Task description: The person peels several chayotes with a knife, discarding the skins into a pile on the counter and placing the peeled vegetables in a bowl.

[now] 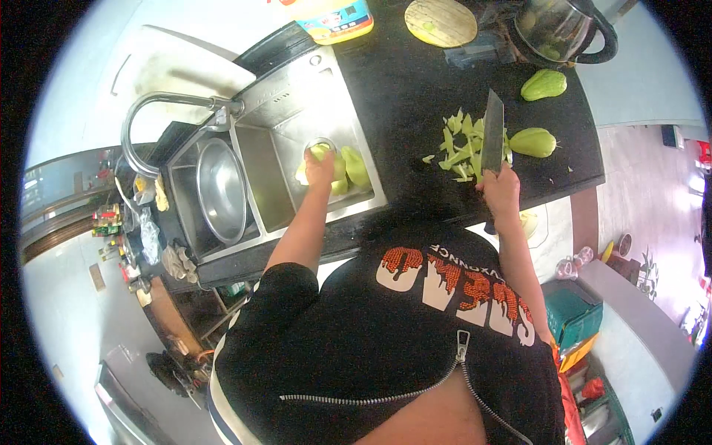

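My right hand (500, 192) grips a cleaver (493, 133), its broad blade pointing away from me over the black countertop. Under and left of the blade lies a loose heap of pale green cut strips or peelings (463, 142). Just right of the blade rests a whole chayote (533, 142), and a second chayote (544, 85) sits farther back. My left hand (320, 167) reaches down into the steel sink basin (295, 105), touching green chayotes beside the drain. Whether its fingers close around one is hard to tell. Another chayote (357, 166) leans at the basin's right side.
A metal bowl (221, 192) stands in the left basin, below a curved faucet (161, 100). At the back are a yellow-and-blue container (336, 22), a round wooden board (439, 22) and a glass kettle (553, 30). A brown cloth (179, 262) hangs at the left edge.
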The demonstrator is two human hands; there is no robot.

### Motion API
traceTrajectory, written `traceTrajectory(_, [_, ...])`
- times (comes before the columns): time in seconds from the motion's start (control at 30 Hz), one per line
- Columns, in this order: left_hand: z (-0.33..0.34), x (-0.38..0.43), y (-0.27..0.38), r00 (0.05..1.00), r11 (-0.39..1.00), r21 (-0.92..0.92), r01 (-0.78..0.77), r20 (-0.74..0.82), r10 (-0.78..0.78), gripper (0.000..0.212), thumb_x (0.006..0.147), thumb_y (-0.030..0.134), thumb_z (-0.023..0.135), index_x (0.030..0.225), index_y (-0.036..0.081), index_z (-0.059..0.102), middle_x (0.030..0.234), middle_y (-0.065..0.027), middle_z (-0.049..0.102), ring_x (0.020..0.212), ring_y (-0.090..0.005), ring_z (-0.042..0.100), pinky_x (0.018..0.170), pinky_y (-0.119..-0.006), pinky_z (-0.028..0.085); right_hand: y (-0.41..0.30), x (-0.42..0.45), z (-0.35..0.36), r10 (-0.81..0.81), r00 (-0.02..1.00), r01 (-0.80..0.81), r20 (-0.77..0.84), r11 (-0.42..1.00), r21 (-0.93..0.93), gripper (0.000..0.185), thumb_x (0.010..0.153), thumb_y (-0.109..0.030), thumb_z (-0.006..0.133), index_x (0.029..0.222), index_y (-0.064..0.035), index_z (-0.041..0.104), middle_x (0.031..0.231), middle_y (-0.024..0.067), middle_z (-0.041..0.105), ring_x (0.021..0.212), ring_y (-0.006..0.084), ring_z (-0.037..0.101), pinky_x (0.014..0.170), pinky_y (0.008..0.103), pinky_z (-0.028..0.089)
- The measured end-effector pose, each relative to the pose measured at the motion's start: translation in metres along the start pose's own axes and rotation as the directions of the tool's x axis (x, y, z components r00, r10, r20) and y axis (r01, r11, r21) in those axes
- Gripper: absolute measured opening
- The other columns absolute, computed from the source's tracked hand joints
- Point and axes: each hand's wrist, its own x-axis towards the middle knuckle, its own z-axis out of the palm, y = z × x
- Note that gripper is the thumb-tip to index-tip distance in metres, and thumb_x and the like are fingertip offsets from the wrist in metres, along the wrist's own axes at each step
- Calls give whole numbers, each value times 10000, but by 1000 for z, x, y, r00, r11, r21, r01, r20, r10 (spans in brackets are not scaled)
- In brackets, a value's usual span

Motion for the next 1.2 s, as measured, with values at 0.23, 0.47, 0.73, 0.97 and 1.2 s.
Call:
traceTrajectory(0.23, [17, -3, -14, 953, 832, 535, -147, 302, -25, 766, 765, 468, 622, 1391, 163, 300, 1170, -258, 542, 1051, -385, 563, 908, -452, 438, 23, 1, -2, -237, 968, 200, -81, 926, -320, 190, 809, -146, 539, 886, 20, 592, 839, 255, 599, 791, 426, 579, 688, 464, 463])
traceTrajectory(0.47, [25, -6, -3, 957, 649, 752, -112, 258, -135, 701, 763, 517, 629, 1310, 141, 404, 1287, -258, 419, 1159, -401, 464, 934, -469, 419, 46, 5, 1, -374, 927, 329, -19, 837, -438, 226, 794, -114, 534, 983, -6, 596, 916, 224, 612, 828, 388, 601, 729, 445, 494])
traceTrajectory(0.73, [34, -31, 133, 632, 623, 339, -705, -98, 769, 488, 756, 178, 658, 1192, 24, 503, 1146, -243, 475, 1057, -398, 463, 894, -469, 387, 49, -2, -9, -319, 946, 286, -52, 902, -324, 178, 813, -104, 507, 940, -21, 599, 914, 197, 603, 811, 397, 590, 715, 452, 491])
traceTrajectory(0.97, [140, -79, 283, 331, 371, -118, -921, 265, 906, 405, 738, 119, 658, 1116, 29, 548, 1053, -163, 540, 992, -352, 516, 857, -404, 433, 48, -5, -40, -189, 958, 197, -214, 980, 16, 148, 799, -121, 571, 811, 26, 583, 767, 234, 592, 715, 425, 578, 618, 445, 459])
traceTrajectory(1.2, [283, -99, 357, 312, 393, -28, -919, 558, 769, 653, 717, 308, 685, 1239, 9, 434, 1198, -228, 481, 1109, -395, 459, 899, -456, 406, 71, -8, -59, -110, 954, 179, -279, 955, 235, 212, 815, -129, 576, 972, 10, 604, 819, 226, 606, 752, 383, 603, 661, 426, 472])
